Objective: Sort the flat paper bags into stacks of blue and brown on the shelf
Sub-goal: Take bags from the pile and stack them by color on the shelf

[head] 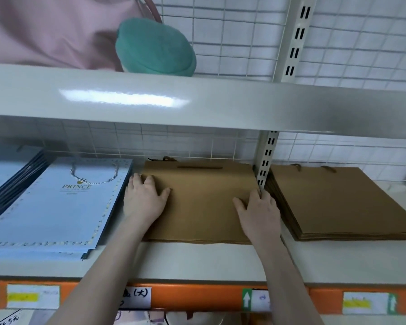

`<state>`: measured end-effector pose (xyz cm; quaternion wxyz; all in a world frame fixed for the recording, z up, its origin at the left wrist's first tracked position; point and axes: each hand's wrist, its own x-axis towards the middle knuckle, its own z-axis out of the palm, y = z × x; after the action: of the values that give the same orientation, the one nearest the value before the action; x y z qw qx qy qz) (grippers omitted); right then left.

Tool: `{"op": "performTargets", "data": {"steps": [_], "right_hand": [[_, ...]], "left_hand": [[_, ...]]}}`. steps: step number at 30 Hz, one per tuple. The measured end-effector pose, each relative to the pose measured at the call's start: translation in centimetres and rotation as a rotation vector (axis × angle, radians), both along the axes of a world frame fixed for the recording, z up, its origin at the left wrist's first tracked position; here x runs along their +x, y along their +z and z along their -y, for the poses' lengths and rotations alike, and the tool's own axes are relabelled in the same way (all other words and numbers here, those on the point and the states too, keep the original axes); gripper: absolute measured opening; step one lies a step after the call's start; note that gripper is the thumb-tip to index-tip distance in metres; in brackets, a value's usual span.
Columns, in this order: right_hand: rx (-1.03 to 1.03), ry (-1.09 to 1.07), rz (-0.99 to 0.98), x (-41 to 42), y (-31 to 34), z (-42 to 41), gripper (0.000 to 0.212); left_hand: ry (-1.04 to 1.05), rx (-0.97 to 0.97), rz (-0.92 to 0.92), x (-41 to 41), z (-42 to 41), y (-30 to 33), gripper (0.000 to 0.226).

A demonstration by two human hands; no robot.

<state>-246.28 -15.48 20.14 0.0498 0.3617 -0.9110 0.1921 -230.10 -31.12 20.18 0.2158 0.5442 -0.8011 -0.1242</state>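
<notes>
Head view — hands [144, 198] on brown stack [202, 207]

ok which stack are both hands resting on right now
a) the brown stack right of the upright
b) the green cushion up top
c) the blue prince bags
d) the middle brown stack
d: the left hand and right hand both lie flat on the middle brown stack, between the blue bags and the shelf upright.

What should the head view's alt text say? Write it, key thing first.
Both hands, left hand and right hand, press flat on a brown bag stack on the shelf. A blue bag stack lies left; another brown stack lies right.
</notes>
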Motion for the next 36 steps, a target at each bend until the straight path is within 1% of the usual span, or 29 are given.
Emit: {"op": "performTargets", "data": {"steps": [8, 12, 15, 17, 22, 24, 27, 30, 34, 36], "right_hand": [[-0.060, 0.127, -0.075, 3.8, -0.9, -2.3, 0.057], [-0.079, 0.206, -0.024, 6.3, -2.0, -2.9, 0.058], [-0.099, 0.216, 0.012, 8.7, -2.6, -2.9, 0.056], [-0.102, 0.232, 0.006, 10.4, -2.5, -2.8, 0.054], [-0.035, 0.326, -0.038, 15.0, -1.8, -2.7, 0.056], [-0.059, 0.344, -0.046, 17.6, -1.8, -2.5, 0.055], [-0.100, 0.380, -0.038, 21.9, -1.8, -1.6, 0.054], [-0.081, 0.453, -0.038, 27.1, -1.5, -0.4, 0.056], [-0.099, 0.500, -0.026, 35.5, -1.2, 1.5, 0.057], [-0.089, 0.549, -0.040, 40.1, -1.1, 2.6, 0.056]], "left_hand": [[0.052, -0.122, 0.035, 3.3, -5.0, 0.0, 0.069], [0.120, -0.153, 0.051, 6.4, -7.9, -1.2, 0.067], [0.151, -0.158, 0.097, 9.0, -9.2, -1.6, 0.063], [0.179, -0.182, 0.088, 10.9, -9.7, -1.5, 0.061], [0.243, -0.164, 0.022, 15.2, -10.5, -1.1, 0.060], [0.239, -0.161, -0.006, 17.1, -10.5, -1.0, 0.061], [0.238, -0.166, -0.020, 21.2, -10.2, -0.6, 0.061], [0.258, -0.203, -0.024, 27.1, -9.6, -0.4, 0.059], [0.346, -0.215, -0.060, 36.7, -8.5, -0.6, 0.060], [0.399, -0.222, -0.074, 41.5, -8.1, -0.7, 0.056]]}}
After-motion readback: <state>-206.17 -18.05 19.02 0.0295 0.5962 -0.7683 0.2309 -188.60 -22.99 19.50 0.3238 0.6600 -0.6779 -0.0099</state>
